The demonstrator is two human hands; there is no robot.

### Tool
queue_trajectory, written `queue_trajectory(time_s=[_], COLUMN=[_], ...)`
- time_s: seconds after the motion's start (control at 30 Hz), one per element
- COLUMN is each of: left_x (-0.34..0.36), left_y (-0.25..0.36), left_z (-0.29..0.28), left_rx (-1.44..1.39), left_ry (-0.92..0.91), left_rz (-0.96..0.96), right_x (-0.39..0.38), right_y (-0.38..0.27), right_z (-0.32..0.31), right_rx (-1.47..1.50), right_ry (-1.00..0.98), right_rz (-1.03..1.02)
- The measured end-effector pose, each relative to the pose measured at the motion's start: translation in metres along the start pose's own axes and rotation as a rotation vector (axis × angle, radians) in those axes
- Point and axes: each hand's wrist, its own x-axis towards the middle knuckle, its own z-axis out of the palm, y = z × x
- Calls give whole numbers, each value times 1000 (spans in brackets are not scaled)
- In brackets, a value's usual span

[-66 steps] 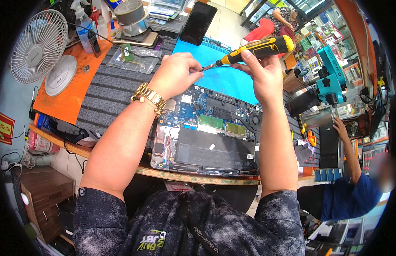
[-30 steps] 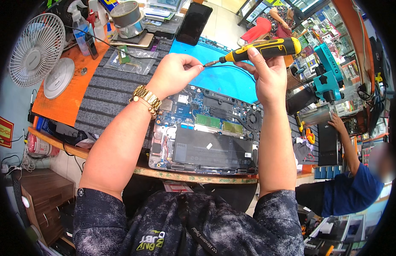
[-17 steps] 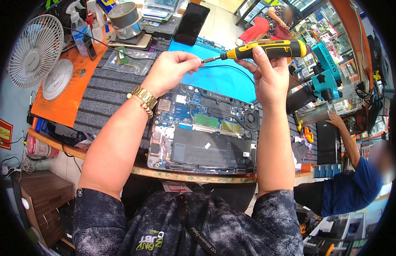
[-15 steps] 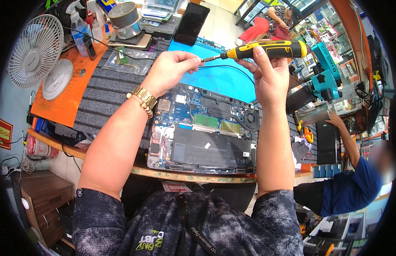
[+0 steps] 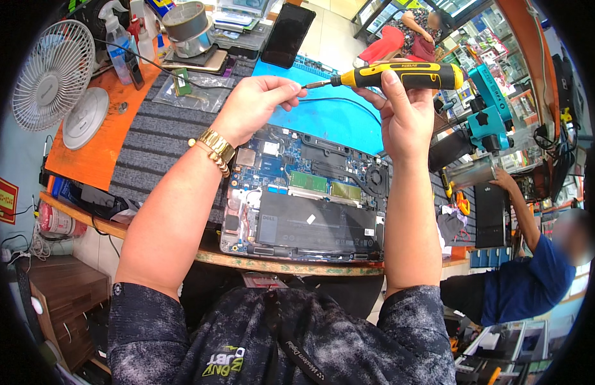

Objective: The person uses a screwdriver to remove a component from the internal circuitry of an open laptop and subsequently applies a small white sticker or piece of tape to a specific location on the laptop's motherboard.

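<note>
A yellow-and-black screwdriver (image 5: pixel 416 76) lies nearly horizontal in my right hand (image 5: pixel 403 119), its bit pointing left. My left hand (image 5: pixel 262 102) is pinched at the tip of the bit; whatever small thing is between those fingers cannot be made out. Below both hands is an opened laptop base (image 5: pixel 317 221) with exposed blue board, green memory modules, fan and black battery. Behind it lies a blue silicone mat (image 5: pixel 329 122) with a dark cable across it.
A white fan (image 5: pixel 50 74), bottles (image 5: pixel 121 58), a bag with a green board (image 5: pixel 192 90) and black phone (image 5: pixel 286 35) surround the grey ribbed mat (image 5: pixel 150 138). At right are a teal microscope (image 5: pixel 486 125) and a co-worker (image 5: pixel 528 289); another person (image 5: pixel 419 35) sits beyond.
Both hands have moved slightly, my left a little leftward and the screwdriver's handle rightward, which now lies flatter. The pinch at the bit persists. The co-worker's arm has shifted slightly.
</note>
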Motion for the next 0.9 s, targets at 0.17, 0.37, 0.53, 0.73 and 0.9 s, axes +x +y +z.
queue_trajectory(time_s=[0.17, 0.37, 0.53, 0.73, 0.9], left_x=[-2, -2, -1, -1, 0], left_y=[3, 4, 2, 1, 0], left_z=[2, 1, -1, -1, -1], left_rx=[-37, -95, -106, -121, -99], left_ry=[-4, -35, -59, -69, -63], left_rz=[-80, -102, -113, -108, -94], right_x=[-2, -2, -3, -3, -4], right_y=[2, 2, 0, -2, -2], right_z=[-2, -2, -1, -1, -3], right_rx=[-4, 6, -16, 6, -17], right_ry=[-7, -17, -36, -34, -30], right_rz=[-23, -46, -66, -66, -61])
